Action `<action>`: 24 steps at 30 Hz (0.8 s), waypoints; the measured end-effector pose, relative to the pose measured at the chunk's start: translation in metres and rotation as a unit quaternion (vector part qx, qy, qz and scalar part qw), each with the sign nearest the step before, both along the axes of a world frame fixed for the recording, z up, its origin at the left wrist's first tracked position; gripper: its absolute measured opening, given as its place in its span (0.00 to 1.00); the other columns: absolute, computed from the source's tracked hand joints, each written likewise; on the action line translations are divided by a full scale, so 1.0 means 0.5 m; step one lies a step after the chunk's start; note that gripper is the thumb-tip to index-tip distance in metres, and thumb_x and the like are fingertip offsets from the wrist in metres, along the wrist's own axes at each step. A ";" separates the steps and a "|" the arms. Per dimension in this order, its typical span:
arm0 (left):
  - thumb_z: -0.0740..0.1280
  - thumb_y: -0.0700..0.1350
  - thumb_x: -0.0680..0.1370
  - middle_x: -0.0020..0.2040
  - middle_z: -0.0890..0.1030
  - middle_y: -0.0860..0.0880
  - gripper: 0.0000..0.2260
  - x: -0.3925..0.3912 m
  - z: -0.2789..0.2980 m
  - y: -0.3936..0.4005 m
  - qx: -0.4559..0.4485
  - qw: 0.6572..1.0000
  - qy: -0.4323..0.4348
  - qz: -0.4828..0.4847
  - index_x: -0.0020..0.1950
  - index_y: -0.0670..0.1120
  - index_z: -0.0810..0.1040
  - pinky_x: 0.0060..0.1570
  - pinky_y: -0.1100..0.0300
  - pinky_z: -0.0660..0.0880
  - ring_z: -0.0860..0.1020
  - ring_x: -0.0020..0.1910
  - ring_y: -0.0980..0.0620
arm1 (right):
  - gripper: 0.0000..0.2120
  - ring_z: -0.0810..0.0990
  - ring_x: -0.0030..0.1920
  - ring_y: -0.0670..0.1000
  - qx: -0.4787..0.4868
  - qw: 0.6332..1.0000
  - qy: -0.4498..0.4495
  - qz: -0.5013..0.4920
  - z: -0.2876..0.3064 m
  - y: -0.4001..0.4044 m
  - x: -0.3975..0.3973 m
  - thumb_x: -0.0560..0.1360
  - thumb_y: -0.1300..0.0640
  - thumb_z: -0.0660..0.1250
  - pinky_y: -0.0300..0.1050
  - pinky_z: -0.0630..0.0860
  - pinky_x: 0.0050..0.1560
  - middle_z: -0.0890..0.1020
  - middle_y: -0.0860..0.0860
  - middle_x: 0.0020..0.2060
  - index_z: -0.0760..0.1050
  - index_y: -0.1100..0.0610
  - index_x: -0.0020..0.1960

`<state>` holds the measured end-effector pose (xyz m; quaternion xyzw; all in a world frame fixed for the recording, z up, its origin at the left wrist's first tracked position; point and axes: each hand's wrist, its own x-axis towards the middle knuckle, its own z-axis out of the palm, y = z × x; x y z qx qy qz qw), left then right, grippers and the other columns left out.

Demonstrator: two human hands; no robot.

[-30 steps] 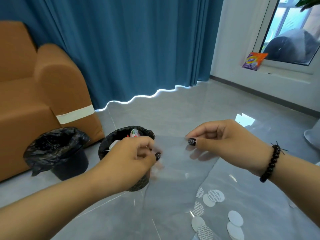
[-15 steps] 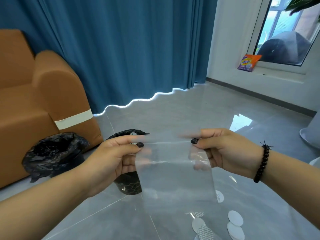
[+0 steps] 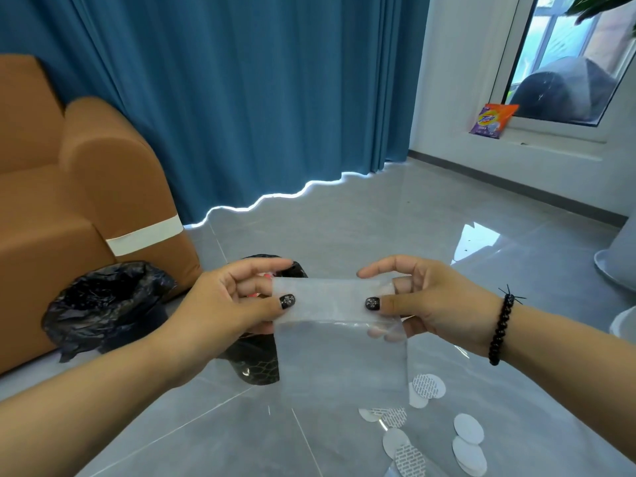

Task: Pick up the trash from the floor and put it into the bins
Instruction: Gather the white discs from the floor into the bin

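A clear plastic bag [image 3: 340, 352] hangs in front of me, its top part folded over into a cloudy band. My left hand [image 3: 234, 304] pinches the band's left end between thumb and fingers. My right hand [image 3: 423, 304] pinches the right end the same way. Behind my left hand stands a small black bin [image 3: 258, 364] with a patterned wall, mostly hidden. A second bin lined with a crumpled black bag [image 3: 103, 301] stands to its left. Several white round discs [image 3: 468, 428] lie on the floor at the lower right.
An orange sofa [image 3: 69, 201] stands at the left, close behind the bins. Blue curtains [image 3: 258, 98] hang at the back. A detergent packet [image 3: 494, 120] leans on the window sill. A grey-white object [image 3: 619, 256] stands at the right edge. The floor is glossy grey tile.
The hands have lifted the clear bag and folded its top edge down into a band. The view has tilted so the bag hangs higher in front of the bin.
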<state>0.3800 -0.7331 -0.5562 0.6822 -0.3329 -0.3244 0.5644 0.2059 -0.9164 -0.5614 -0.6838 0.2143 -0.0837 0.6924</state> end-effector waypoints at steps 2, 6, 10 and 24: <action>0.71 0.38 0.68 0.49 0.85 0.43 0.21 0.003 -0.001 -0.001 0.010 1.000 0.020 -0.007 0.60 0.50 0.78 0.44 0.55 0.82 0.84 0.48 0.46 | 0.17 0.84 0.38 0.59 0.002 1.000 -0.003 -0.004 -0.002 0.000 0.001 0.71 0.68 0.69 0.44 0.79 0.32 0.84 0.58 0.41 0.75 0.57 0.58; 0.68 0.39 0.73 0.50 0.85 0.43 0.14 0.002 -0.005 -0.002 0.043 0.997 0.042 -0.049 0.58 0.44 0.80 0.47 0.56 0.81 0.84 0.49 0.45 | 0.11 0.85 0.38 0.58 -0.006 1.000 -0.003 -0.008 -0.004 0.002 0.004 0.72 0.66 0.69 0.41 0.79 0.31 0.85 0.60 0.42 0.77 0.65 0.54; 0.66 0.37 0.75 0.47 0.86 0.44 0.10 -0.003 -0.005 -0.002 0.049 0.998 0.025 -0.039 0.55 0.44 0.82 0.40 0.60 0.82 0.85 0.44 0.48 | 0.09 0.84 0.36 0.58 -0.001 1.000 -0.002 -0.020 -0.006 0.002 0.004 0.74 0.63 0.67 0.41 0.79 0.30 0.84 0.60 0.41 0.78 0.65 0.52; 0.53 0.33 0.76 0.47 0.83 0.34 0.18 0.018 -0.005 0.000 -0.003 0.983 0.174 -0.051 0.53 0.36 0.82 0.34 0.57 0.80 0.84 0.40 0.42 | 0.17 0.83 0.36 0.53 0.158 0.987 -0.024 0.004 0.007 0.001 0.006 0.74 0.68 0.53 0.47 0.82 0.35 0.83 0.61 0.43 0.81 0.68 0.49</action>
